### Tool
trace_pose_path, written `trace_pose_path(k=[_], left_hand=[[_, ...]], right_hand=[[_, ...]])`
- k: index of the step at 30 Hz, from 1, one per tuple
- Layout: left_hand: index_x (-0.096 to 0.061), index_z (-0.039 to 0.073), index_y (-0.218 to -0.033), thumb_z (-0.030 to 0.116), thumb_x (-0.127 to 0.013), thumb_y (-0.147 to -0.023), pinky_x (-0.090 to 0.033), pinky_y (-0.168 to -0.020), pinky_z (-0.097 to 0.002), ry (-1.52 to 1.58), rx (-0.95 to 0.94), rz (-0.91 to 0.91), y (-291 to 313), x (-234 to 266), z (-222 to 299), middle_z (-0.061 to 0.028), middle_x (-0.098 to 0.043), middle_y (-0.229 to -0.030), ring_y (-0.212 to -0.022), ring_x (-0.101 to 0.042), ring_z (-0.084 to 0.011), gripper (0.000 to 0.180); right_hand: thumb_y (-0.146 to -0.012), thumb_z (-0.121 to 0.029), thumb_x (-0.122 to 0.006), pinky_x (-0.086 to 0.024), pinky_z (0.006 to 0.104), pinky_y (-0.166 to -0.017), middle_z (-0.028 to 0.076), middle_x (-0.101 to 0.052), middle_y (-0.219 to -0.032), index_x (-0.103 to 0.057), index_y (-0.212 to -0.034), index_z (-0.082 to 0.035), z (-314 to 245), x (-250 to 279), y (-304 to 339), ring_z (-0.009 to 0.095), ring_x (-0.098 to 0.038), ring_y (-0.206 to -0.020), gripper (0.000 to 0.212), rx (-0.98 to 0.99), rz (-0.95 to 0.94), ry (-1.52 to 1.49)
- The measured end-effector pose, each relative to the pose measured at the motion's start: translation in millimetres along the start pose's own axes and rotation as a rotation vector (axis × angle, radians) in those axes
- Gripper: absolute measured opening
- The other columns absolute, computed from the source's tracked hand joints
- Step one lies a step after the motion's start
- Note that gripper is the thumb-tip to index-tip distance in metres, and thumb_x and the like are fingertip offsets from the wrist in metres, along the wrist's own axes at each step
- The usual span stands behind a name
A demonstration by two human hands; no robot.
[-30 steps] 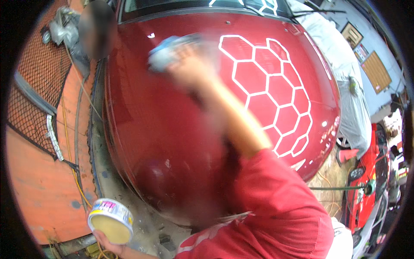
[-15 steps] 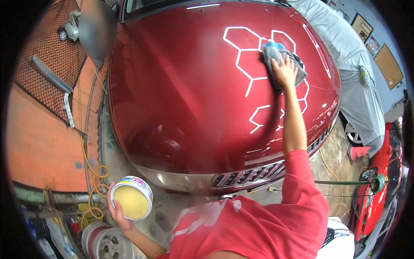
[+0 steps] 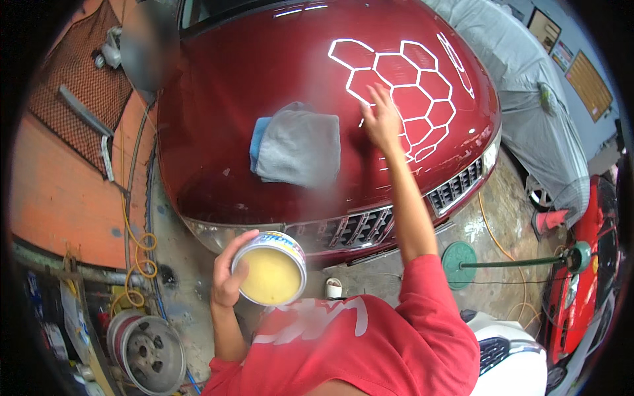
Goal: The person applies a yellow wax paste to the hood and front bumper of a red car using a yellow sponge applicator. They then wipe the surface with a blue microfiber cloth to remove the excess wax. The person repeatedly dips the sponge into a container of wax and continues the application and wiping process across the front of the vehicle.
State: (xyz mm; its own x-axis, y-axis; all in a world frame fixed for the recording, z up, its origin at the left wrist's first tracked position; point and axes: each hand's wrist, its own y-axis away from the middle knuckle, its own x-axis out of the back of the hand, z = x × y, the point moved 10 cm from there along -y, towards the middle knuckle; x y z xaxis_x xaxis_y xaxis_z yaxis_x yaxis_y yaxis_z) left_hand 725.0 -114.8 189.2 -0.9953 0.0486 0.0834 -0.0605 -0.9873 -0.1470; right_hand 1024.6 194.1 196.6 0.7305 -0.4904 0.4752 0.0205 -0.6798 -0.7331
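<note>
The left hand (image 3: 228, 280) grips a round tin (image 3: 269, 274) of pale yellow paste near the red shirt (image 3: 370, 350), its open top tilted toward the camera. The right hand (image 3: 383, 122) is empty, fingers spread over the dark red hood (image 3: 218, 132) by white hexagonal reflections (image 3: 411, 86); whether it touches is hard to tell. Left of it, a folded grey-and-blue cloth (image 3: 297, 148) lies on the hood.

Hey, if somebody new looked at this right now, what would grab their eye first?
Probably the dark red hood filling the middle, with white hexagon reflections on its right side. Then the folded gray-and-blue cloth lying on it, left of the open right hand. Lower down, the left hand holds a round tin of something yellow.
</note>
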Motion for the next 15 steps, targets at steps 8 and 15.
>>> trace_pose_path(k=[8, 15], left_hand=[[-0.052, -0.003, -0.136, 0.027, -0.060, -0.095, -0.040, -0.104, -0.0323, -0.038, 0.089, 0.095, 25.5, -5.0, -20.7, -0.0135, -0.063, -0.123, -0.116, -0.057, -0.0196, 0.052], [-0.053, -0.003, -0.136, 0.025, -0.060, -0.095, -0.039, -0.105, -0.0326, -0.114, 0.089, 0.002, 11.9, -14.8, -21.5, -0.0148, -0.062, -0.127, -0.118, -0.056, -0.0205, 0.051]], right_hand=[[-0.096, -0.040, -0.054, -0.018, 0.0615, -0.116, 0.016, -0.027, -0.160, -0.037, -0.151, -0.011, 17.0, 10.7, 138.8, 0.040, -0.023, -0.148, 0.064, -0.028, -0.193, 0.481], [-0.087, -0.032, -0.068, -0.019, 0.0653, -0.114, 0.029, -0.017, -0.159, -0.039, -0.148, -0.007, -65.4, -2.1, 215.2, 0.050, -0.014, -0.147, 0.072, -0.100, -0.301, 0.211]])
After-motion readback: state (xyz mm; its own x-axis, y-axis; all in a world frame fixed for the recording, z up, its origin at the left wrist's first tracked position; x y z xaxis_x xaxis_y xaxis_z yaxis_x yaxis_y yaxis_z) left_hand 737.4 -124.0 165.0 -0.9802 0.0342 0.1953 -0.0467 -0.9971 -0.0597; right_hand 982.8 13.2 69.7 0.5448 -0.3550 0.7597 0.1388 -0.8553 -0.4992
